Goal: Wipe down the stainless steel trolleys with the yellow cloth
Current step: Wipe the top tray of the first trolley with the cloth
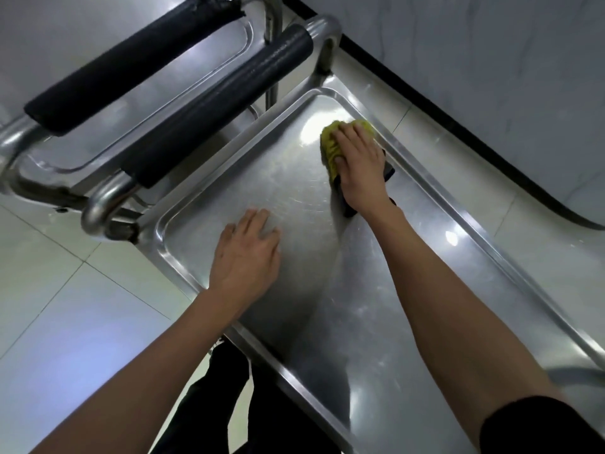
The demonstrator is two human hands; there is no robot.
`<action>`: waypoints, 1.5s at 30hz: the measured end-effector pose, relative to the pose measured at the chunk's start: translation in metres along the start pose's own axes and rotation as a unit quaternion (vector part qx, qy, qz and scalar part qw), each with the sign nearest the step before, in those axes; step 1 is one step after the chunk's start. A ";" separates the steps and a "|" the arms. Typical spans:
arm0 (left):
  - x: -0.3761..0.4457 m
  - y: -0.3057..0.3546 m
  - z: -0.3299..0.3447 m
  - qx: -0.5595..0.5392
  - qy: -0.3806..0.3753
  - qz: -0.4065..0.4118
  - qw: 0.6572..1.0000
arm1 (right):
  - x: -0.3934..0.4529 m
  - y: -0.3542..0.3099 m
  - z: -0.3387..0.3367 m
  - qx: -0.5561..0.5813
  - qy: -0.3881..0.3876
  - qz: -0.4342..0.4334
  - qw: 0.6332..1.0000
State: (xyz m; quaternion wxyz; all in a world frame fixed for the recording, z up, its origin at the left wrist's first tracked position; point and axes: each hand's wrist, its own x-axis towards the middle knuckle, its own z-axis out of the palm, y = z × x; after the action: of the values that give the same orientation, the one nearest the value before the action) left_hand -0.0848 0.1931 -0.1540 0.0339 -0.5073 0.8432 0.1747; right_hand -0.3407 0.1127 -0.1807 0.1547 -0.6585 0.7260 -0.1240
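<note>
Across the near trolley's top tray [376,322], wiping looks underway, unfinished; a second trolley [108,54] at ten o'clock likely remains. At one o'clock, right hand [360,162] presses the yellow cloth [331,147], fingers flat over it. Left hand [245,253] rests spread, holding nothing.

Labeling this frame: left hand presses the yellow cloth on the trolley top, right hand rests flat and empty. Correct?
Not quite: the hands are swapped. In the head view the right hand presses the yellow cloth on the trolley top, near its far corner. The left hand rests flat and empty on the steel.
</note>
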 end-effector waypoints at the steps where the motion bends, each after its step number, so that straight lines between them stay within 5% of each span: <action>1: -0.003 -0.004 0.001 -0.003 -0.002 0.008 1.000 | -0.001 -0.008 0.003 0.002 -0.009 -0.012 1.000; 6: -0.016 -0.023 -0.001 -0.035 -0.040 0.037 0.998 | -0.010 -0.055 0.022 0.018 -0.029 -0.056 0.998; 27: -0.123 -0.116 -0.006 -0.087 0.159 -0.029 0.983 | -0.092 -0.221 0.091 0.015 -0.109 -0.195 0.975; 36: -0.115 -0.114 -0.011 -0.097 0.129 -0.047 0.986 | -0.107 -0.199 0.093 0.057 -0.100 -0.233 0.966; 45: -0.064 -0.072 -0.016 -0.068 0.084 0.001 0.994 | -0.076 -0.139 0.061 0.080 -0.052 -0.169 0.981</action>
State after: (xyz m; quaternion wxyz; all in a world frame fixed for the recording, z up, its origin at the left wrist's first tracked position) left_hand 0.0108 0.2113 -0.1423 -0.0715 -0.5207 0.8296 0.1887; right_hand -0.1833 0.1758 -0.1790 0.2217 -0.7627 0.5829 -0.1717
